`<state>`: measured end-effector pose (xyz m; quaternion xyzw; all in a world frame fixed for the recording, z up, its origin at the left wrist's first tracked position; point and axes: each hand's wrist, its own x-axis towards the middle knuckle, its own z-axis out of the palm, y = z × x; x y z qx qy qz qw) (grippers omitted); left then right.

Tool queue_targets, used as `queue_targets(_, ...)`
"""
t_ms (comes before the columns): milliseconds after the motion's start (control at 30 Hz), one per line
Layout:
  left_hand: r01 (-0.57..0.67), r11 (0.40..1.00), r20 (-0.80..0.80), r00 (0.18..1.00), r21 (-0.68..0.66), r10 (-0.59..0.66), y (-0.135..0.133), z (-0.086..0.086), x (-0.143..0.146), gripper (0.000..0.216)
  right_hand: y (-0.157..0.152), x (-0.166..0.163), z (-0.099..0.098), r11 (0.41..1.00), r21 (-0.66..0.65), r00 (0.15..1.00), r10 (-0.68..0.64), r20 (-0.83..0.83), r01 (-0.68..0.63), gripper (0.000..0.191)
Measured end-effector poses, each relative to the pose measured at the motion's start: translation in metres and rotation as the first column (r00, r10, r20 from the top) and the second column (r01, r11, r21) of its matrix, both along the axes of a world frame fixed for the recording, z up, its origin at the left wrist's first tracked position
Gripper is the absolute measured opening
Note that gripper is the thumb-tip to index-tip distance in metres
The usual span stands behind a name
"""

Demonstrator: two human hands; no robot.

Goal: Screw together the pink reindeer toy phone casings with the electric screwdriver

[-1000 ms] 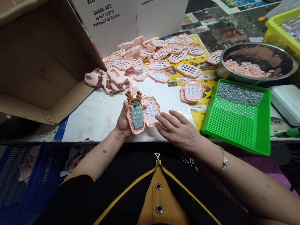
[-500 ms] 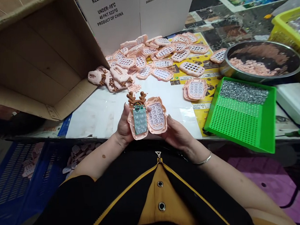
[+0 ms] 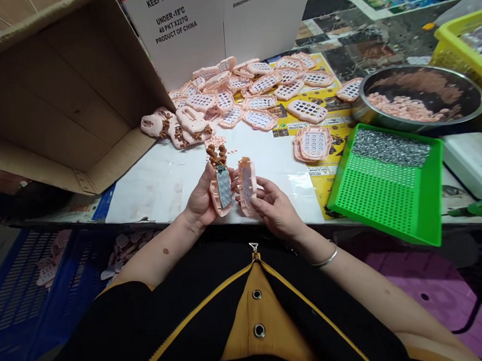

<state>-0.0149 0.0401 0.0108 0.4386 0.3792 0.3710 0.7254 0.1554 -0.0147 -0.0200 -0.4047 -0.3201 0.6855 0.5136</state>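
Between the fingers of my left hand [image 3: 201,200] is a pink plastic back shell [image 3: 221,194] with brown antlers on top and a pale keypad and circuit board inside. My right hand [image 3: 277,206] grips a pink front shell [image 3: 247,188], its white button pad facing the other half. Both shells are tilted on edge, inner sides turned toward each other, with a small gap between them. They are held above the front of the white table sheet. Small pink bits [image 3: 222,141] lie just beyond the antlers.
Many pink shells [image 3: 261,119] are heaped behind, beside an open cardboard box [image 3: 73,97]. A few stacked shells [image 3: 313,143], a green tray [image 3: 385,195] of screws, a steel bowl [image 3: 422,120] of pink pieces and a yellow basket [image 3: 454,38] stand rightward. A green-tipped tool [image 3: 479,208] lies far right.
Both shells have turned from lying open toward me to standing on edge, facing each other. My right hand's fingers have come up around the front shell's outer side.
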Motion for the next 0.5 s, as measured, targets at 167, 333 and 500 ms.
queue_targets(167, -0.001, 0.994, 0.088, 0.996, -0.113, 0.011, -0.002, 0.004, 0.009, 0.06, 0.004, -0.006, -0.003, 0.997, 0.065, 0.991, -0.048, 0.126, 0.04, 0.084)
queue_targets(333, 0.007, 0.99, 0.102, 0.995, -0.138, 0.007, -0.006, 0.008, 0.018, 0.066, 0.005, -0.01, -0.007, 0.987, 0.161, 0.991, -0.02, 0.134, -0.002, 0.085)
queue_targets(500, -0.047, 0.989, 0.118, 0.991, -0.14, 0.064, -0.008, 0.007, 0.022, 0.068, 0.004, -0.013, -0.011, 0.987, 0.16, 0.988, -0.029, 0.15, 0.005, 0.083)
